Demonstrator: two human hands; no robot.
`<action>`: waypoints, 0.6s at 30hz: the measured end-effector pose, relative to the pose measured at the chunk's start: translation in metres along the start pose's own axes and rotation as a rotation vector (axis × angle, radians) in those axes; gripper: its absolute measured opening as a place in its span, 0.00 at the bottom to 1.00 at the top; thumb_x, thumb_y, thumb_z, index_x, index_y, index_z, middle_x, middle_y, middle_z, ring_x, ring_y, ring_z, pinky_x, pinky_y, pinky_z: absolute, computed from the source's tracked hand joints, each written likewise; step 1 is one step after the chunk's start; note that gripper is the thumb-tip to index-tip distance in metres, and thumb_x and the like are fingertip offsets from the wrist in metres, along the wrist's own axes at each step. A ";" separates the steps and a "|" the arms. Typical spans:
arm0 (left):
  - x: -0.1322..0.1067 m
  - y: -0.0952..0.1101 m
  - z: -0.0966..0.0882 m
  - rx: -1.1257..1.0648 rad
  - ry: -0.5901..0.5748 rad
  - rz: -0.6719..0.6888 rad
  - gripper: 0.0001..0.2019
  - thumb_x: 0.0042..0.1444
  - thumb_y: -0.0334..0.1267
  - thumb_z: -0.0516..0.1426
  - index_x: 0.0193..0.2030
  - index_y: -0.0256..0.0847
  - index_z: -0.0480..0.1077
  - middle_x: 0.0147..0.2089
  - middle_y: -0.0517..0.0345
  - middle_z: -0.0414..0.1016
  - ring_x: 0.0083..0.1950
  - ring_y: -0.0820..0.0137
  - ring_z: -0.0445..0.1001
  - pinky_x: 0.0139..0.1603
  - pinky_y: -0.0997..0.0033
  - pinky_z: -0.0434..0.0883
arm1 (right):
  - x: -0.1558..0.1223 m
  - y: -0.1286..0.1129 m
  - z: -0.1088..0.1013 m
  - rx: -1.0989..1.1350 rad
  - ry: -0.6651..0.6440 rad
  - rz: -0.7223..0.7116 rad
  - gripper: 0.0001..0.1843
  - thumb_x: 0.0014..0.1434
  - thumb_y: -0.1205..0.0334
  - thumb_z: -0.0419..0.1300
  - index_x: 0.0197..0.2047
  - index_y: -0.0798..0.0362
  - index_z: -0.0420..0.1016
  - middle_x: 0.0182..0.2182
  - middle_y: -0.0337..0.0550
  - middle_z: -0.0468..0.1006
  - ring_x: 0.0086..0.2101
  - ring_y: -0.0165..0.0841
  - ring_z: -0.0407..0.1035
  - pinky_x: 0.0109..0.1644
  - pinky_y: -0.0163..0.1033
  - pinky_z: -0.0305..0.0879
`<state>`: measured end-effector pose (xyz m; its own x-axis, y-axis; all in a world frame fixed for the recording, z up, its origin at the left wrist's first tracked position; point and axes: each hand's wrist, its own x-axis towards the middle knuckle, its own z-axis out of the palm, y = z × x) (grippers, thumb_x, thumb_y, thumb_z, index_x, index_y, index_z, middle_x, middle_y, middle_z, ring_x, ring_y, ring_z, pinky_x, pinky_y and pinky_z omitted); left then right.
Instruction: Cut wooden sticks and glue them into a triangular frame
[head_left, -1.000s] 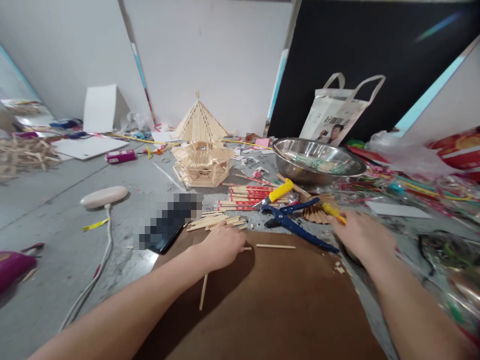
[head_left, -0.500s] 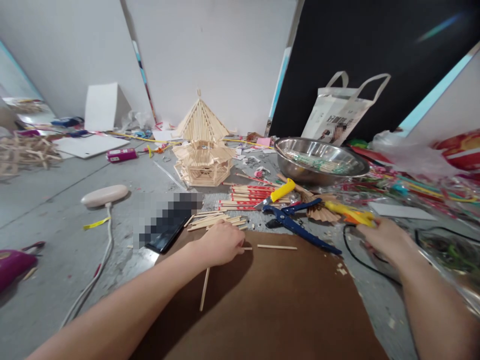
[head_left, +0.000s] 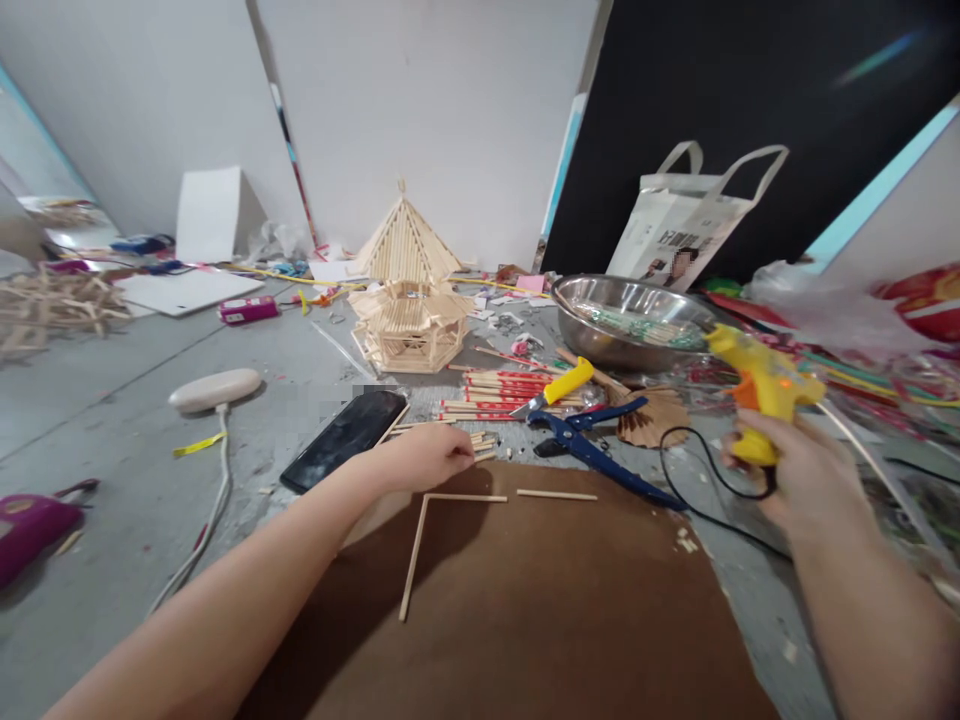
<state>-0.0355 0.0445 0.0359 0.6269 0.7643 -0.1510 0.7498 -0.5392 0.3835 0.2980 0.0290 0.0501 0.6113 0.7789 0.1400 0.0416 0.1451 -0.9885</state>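
My right hand (head_left: 814,470) is wrapped round the handle of a yellow hot glue gun (head_left: 780,385), held up off the floor with its nozzle pointing away to the left. My left hand (head_left: 431,455) is over the pile of cut wooden sticks (head_left: 480,442). Its fingers are curled, and anything pinched in them is hidden. On the brown board (head_left: 570,600), two sticks meet at a corner: an upper stick (head_left: 469,497) and a slanting stick (head_left: 413,560). A third stick (head_left: 556,494) lies in line to the right, a small gap away.
Blue cutting pliers (head_left: 600,455) and a yellow utility knife (head_left: 566,382) lie behind the board, near red-wrapped chopsticks (head_left: 487,410). A phone (head_left: 345,440) is at left. Farther back stand a wooden stick pavilion (head_left: 409,290) and a steel bowl (head_left: 637,350).
The glue gun has been lifted by my right hand and now sits upright in its grip. My left hand has moved back from the upper stick to the pile, uncovering the corner.
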 end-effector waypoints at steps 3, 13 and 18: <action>-0.001 0.004 0.000 0.008 -0.006 -0.021 0.10 0.50 0.39 0.47 0.34 0.41 0.68 0.33 0.59 0.72 0.32 0.73 0.68 0.31 0.77 0.61 | -0.013 -0.005 0.007 0.114 -0.267 0.133 0.12 0.33 0.65 0.62 0.25 0.56 0.67 0.21 0.37 0.67 0.19 0.27 0.64 0.17 0.32 0.63; 0.003 0.021 0.027 0.193 0.021 0.105 0.05 0.46 0.36 0.53 0.27 0.39 0.69 0.30 0.56 0.71 0.35 0.69 0.67 0.34 0.73 0.62 | -0.049 0.002 0.025 0.029 -0.845 0.246 0.18 0.41 0.64 0.60 0.39 0.52 0.67 0.35 0.43 0.73 0.17 0.23 0.63 0.18 0.31 0.59; 0.003 0.012 0.024 0.204 -0.006 0.124 0.06 0.46 0.33 0.50 0.27 0.38 0.69 0.29 0.54 0.71 0.32 0.70 0.67 0.33 0.73 0.62 | -0.059 0.016 0.033 -0.135 -1.104 0.407 0.14 0.44 0.59 0.59 0.35 0.53 0.66 0.34 0.43 0.72 0.17 0.24 0.63 0.21 0.31 0.58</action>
<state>-0.0198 0.0316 0.0183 0.7176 0.6861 -0.1199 0.6939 -0.6896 0.2071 0.2367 0.0056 0.0276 -0.4118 0.8674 -0.2792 0.1253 -0.2496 -0.9602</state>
